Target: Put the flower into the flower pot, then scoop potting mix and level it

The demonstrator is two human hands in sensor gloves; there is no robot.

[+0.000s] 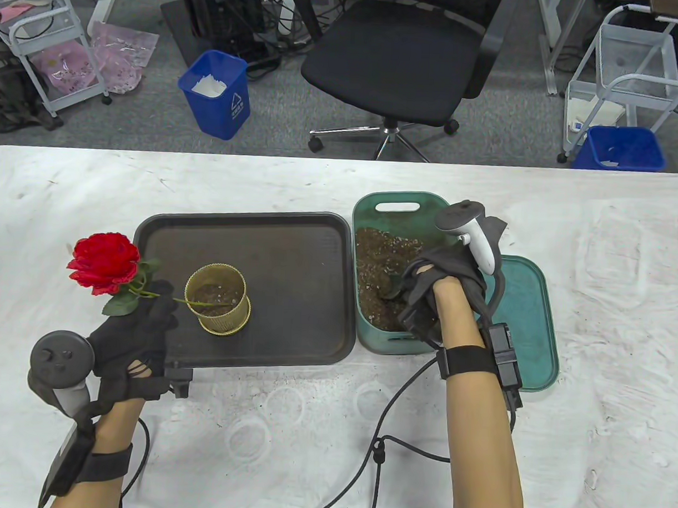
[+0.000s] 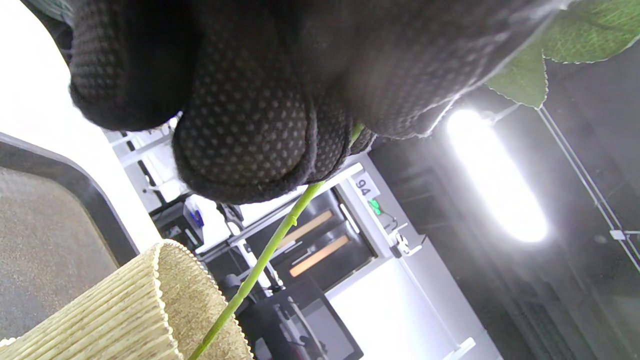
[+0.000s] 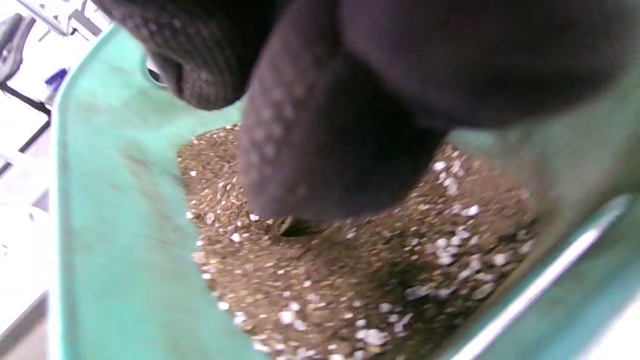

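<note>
A red rose (image 1: pixel 104 262) leans to the left, its green stem (image 1: pixel 195 303) running down into the gold ribbed flower pot (image 1: pixel 217 308) on the dark tray (image 1: pixel 291 341). My left hand (image 1: pixel 154 308) pinches the stem just below the leaves; in the left wrist view the fingers (image 2: pixel 245 140) close on the stem (image 2: pixel 270 250) above the pot (image 2: pixel 125 310). My right hand (image 1: pixel 418 287) is down inside the green bin (image 1: pixel 374 211), curled round a dark green scoop (image 1: pixel 392 289) that digs into the potting mix (image 1: pixel 380 255). The right wrist view shows fingers (image 3: pixel 320 140) just over the mix (image 3: pixel 350 280).
The bin's green lid (image 1: pixel 528 322) lies flat right of the bin, under my right forearm. Glove cables trail across the white cloth at the front. Beyond the table's far edge stand an office chair (image 1: pixel 401 62) and blue waste bins (image 1: pixel 217 94).
</note>
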